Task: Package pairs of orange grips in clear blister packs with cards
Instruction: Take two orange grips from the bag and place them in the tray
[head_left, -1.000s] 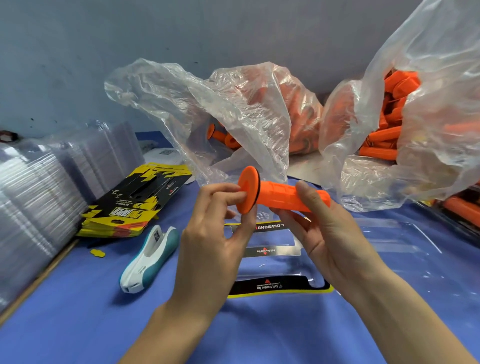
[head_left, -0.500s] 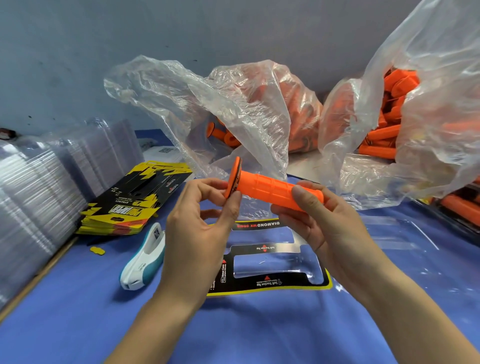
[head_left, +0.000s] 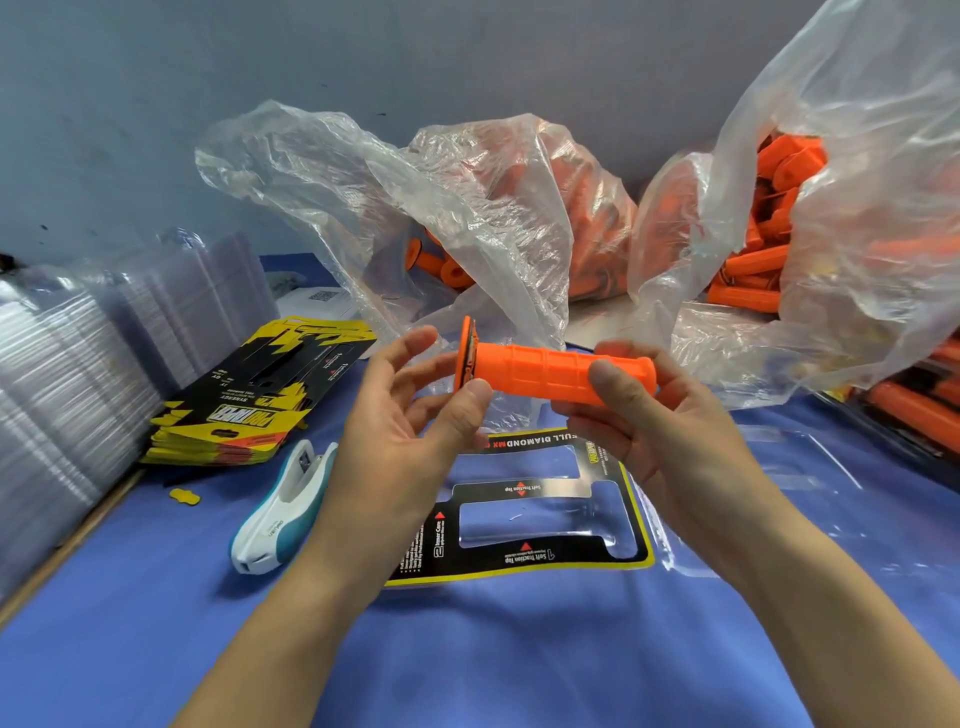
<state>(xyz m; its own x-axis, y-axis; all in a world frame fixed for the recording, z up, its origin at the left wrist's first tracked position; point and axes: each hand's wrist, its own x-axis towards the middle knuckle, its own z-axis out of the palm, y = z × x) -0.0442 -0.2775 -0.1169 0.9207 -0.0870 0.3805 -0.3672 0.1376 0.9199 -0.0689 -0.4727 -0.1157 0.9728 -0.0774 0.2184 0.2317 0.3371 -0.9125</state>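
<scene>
- Centrally, one orange grip (head_left: 540, 371) is held level above the table (head_left: 156, 623), flange to the left, closed end to the right.
- The flange is pinched by the left hand (head_left: 395, 441): the thumb tip is pressed to its lower edge and the fingers are spread loosely behind it, the index finger reaching up past the rim.
- The barrel's right end is gripped by the right hand (head_left: 660, 431), with the thumb laid on the near side and the fingers curled round the back.
- A clear pack (head_left: 535, 525) with a black-and-yellow card (head_left: 519, 564) is laid flat on the table, below the hands and apart from the grip. Whether the card is inside the pack or under it cannot be told.
- A white-and-teal stapler (head_left: 280, 509) is seen just left of the pack, near the left forearm.
- A pile of cards (head_left: 249, 410) is stacked further left, and a small yellow scrap (head_left: 184, 496) lies in front of it.
- Stacked clear blisters (head_left: 62, 389) are ranged along the left edge.
- Two clear bags (head_left: 519, 208) of orange grips are slumped at the back, one behind the hands and the other (head_left: 857, 208) to the right.
- More orange grips (head_left: 919, 415) are glimpsed at the far right edge, partly hidden.
</scene>
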